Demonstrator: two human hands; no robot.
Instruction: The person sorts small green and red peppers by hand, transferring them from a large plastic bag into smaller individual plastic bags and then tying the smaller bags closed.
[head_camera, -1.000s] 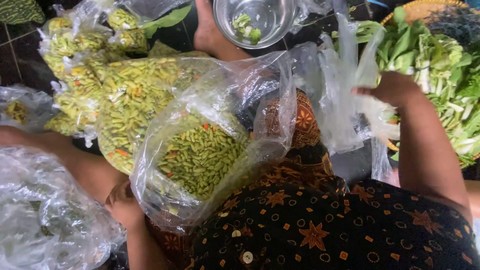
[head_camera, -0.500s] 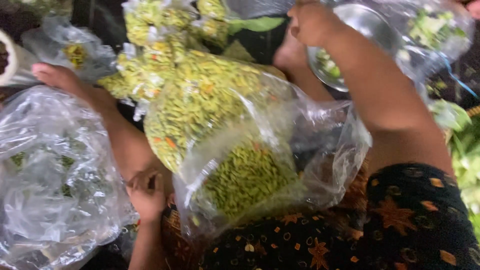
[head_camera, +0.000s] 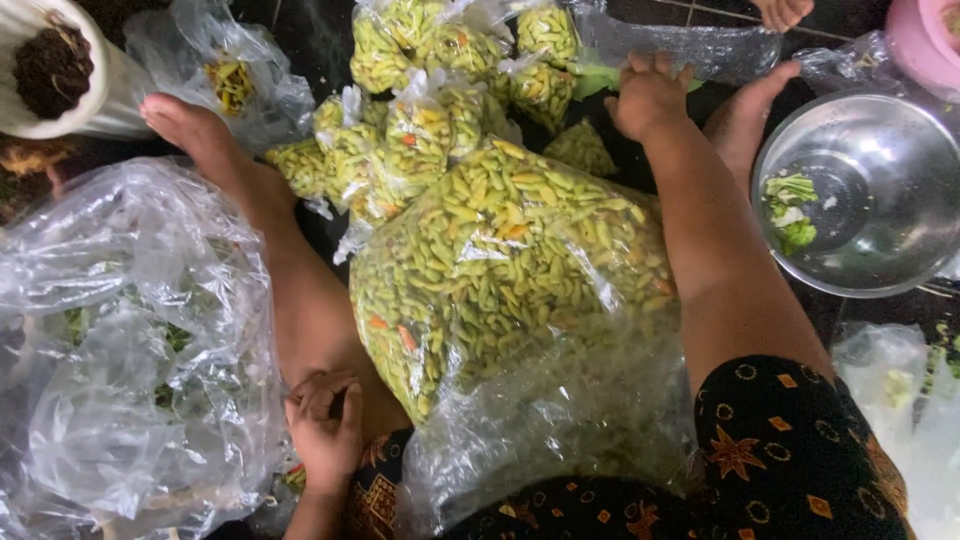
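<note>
A large clear bag of green chillies (head_camera: 500, 270) lies against my lap between my legs. My left hand (head_camera: 325, 430) rests on my left thigh beside it, fingers curled, holding nothing. My right arm stretches forward over the bag. My right hand (head_camera: 650, 95) is palm down with bent fingers, next to several small packed bags of chillies (head_camera: 420, 135) and a flat clear plastic bag (head_camera: 690, 45). Whether it grips anything is hidden under the palm. My left foot (head_camera: 185, 125) points to the far left.
A steel bowl (head_camera: 860, 190) with a few green scraps sits at the right. Crumpled clear plastic bags (head_camera: 130, 350) pile up at the left. A white cup of dark matter (head_camera: 50, 70) stands top left, a pink container (head_camera: 925, 40) top right. Another person's toes (head_camera: 780, 10) show at the top.
My right hand has left the clear bag it held up at the right and reached forward past the chilli bags. The view has swung left, and the leafy greens are out of sight.
</note>
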